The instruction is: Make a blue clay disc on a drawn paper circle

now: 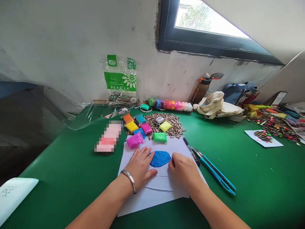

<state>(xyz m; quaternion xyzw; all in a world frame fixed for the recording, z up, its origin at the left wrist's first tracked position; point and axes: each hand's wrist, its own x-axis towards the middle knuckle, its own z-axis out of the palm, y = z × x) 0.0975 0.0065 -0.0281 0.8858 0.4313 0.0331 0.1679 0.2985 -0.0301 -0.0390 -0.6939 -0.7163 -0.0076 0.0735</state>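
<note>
A flattened oval of blue modelling clay (160, 159) lies on white paper (133, 203) in front of me. My left hand (141, 165) rests flat on the paper, fingers stretched out, with the fingertips at the clay's left edge. At the clay's right edge is my right hand (183, 168), its fingers curled in; the fingertips are partly hidden, and I cannot make out anything held in them. Pencil lines show on the paper below the clay. Just beyond it sit a magenta clay packet (134, 140) and a green clay packet (160, 137).
Sunflower seeds (176, 122) lie in a heap with several clay packets. To the right are a black pen (188, 144) and blue tweezers (219, 175). A seed-decorated card (263, 138) lies farther right. Along the wall stand a seed bag (121, 81), a bottle (201, 90) and a cloth bag (216, 106).
</note>
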